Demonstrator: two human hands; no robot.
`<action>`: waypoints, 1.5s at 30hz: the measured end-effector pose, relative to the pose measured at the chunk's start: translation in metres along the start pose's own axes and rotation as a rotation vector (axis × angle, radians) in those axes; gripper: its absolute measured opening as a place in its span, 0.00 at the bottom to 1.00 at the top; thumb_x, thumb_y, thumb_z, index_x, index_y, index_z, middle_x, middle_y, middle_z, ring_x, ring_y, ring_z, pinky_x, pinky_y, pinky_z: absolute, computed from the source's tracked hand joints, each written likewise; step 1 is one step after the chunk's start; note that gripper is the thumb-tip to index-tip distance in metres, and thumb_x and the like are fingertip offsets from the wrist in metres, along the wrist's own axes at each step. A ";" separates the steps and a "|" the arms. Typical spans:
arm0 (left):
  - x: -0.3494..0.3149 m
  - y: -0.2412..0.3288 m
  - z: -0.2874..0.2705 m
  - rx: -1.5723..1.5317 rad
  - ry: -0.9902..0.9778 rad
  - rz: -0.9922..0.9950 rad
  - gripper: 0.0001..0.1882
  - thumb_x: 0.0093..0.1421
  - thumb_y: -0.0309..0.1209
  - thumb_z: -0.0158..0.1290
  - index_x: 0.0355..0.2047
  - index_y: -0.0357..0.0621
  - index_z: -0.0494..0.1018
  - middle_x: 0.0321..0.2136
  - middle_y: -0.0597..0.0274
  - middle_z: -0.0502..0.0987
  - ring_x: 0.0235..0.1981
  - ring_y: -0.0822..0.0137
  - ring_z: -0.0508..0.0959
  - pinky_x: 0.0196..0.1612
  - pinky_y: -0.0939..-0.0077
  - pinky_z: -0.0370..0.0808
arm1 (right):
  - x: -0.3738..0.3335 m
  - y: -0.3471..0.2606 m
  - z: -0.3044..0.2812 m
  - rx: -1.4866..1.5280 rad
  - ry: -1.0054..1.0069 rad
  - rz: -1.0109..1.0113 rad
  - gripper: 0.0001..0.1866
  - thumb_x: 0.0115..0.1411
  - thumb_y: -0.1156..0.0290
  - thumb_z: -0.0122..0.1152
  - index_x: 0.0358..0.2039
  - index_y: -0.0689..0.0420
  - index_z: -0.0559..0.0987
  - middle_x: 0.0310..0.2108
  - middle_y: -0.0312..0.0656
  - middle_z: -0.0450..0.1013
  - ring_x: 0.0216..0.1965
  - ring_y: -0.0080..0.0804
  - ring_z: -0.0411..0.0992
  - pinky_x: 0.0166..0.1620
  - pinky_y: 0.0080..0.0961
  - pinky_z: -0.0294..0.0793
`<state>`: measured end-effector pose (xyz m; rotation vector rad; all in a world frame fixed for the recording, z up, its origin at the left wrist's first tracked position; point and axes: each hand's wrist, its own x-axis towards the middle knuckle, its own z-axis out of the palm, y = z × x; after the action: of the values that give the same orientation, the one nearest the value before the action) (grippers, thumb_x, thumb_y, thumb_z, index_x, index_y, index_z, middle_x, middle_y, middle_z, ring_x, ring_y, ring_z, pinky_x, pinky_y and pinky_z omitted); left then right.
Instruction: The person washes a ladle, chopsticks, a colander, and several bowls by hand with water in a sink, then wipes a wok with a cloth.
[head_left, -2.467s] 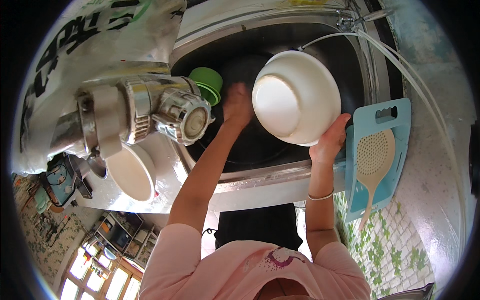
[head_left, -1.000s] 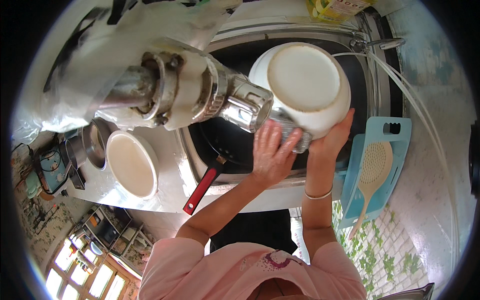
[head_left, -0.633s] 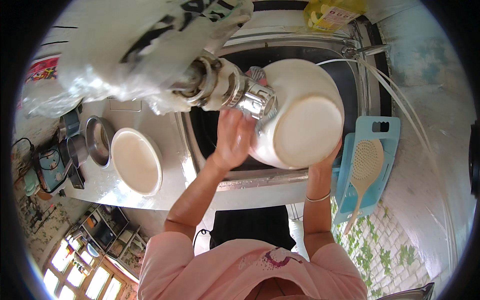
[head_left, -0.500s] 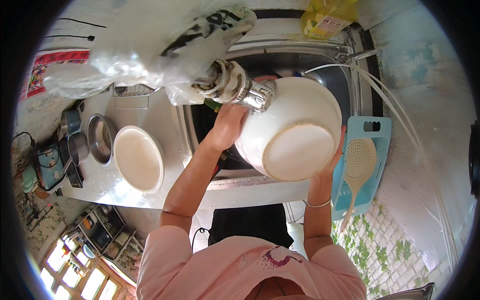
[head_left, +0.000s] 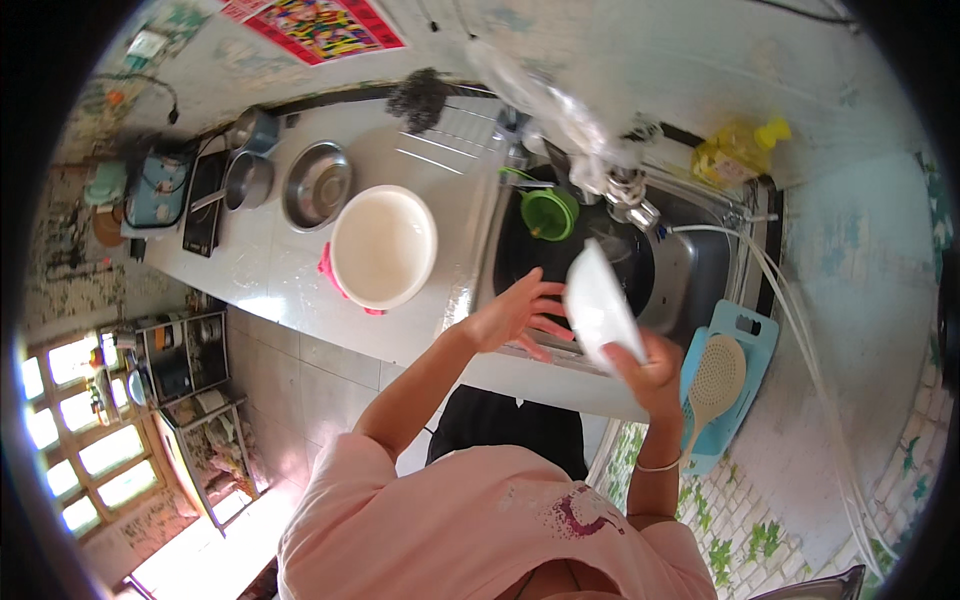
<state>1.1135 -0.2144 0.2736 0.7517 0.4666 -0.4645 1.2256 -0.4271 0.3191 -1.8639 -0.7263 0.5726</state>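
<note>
My right hand (head_left: 650, 370) grips the rim of a white bowl (head_left: 600, 305), which is tilted up on its side over the front of the sink (head_left: 690, 285). To the left of the bowl, my left hand (head_left: 515, 315) is open with its fingers spread, and I see nothing held in it. A black pan or basin (head_left: 517, 245) lies in the sink, with a green strainer-like cup (head_left: 548, 213) at its far side. The metal faucet (head_left: 635, 208) stands beyond the bowl, partly wrapped in a clear plastic bag (head_left: 545, 100).
On the counter at left are a cream basin (head_left: 385, 248) over a pink cloth (head_left: 327, 272), a steel bowl (head_left: 317, 187), a small pot (head_left: 248, 182) and a wire rack (head_left: 437, 150). At right stand a blue cutting board (head_left: 757, 345), a slotted ladle (head_left: 718, 375) and a yellow bottle (head_left: 733, 155).
My left hand has come off the white bowl and opened. The bowl has turned on edge and come nearer to me in my right hand. The view has shifted left.
</note>
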 end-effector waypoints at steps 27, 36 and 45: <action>-0.213 -0.019 -0.231 0.280 0.802 0.310 0.23 0.48 0.29 0.48 0.44 0.28 0.66 0.47 0.40 0.65 0.40 0.56 0.75 0.24 0.68 0.79 | 0.067 -0.069 0.326 -0.689 -0.589 -0.801 0.13 0.50 0.57 0.60 0.23 0.52 0.72 0.19 0.36 0.69 0.25 0.35 0.71 0.27 0.32 0.72; -0.187 -0.024 -0.238 0.911 1.199 0.300 0.29 0.49 0.32 0.48 0.50 0.28 0.59 0.44 0.36 0.65 0.46 0.41 0.68 0.47 0.54 0.69 | 0.067 -0.046 0.326 -0.702 -0.518 -0.709 0.13 0.51 0.57 0.60 0.25 0.52 0.72 0.25 0.35 0.71 0.30 0.34 0.72 0.32 0.30 0.72; -0.184 -0.022 -0.297 0.408 1.214 0.473 0.21 0.59 0.47 0.47 0.35 0.38 0.67 0.25 0.55 0.72 0.26 0.62 0.73 0.30 0.69 0.72 | 0.022 -0.008 0.237 -0.395 -0.054 -0.446 0.05 0.54 0.73 0.56 0.32 0.56 0.75 0.35 0.43 0.71 0.36 0.44 0.70 0.38 0.35 0.71</action>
<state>0.8854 0.0312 0.1733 1.4734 1.2977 0.4259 1.0802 -0.2575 0.2356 -1.9541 -1.3222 0.1992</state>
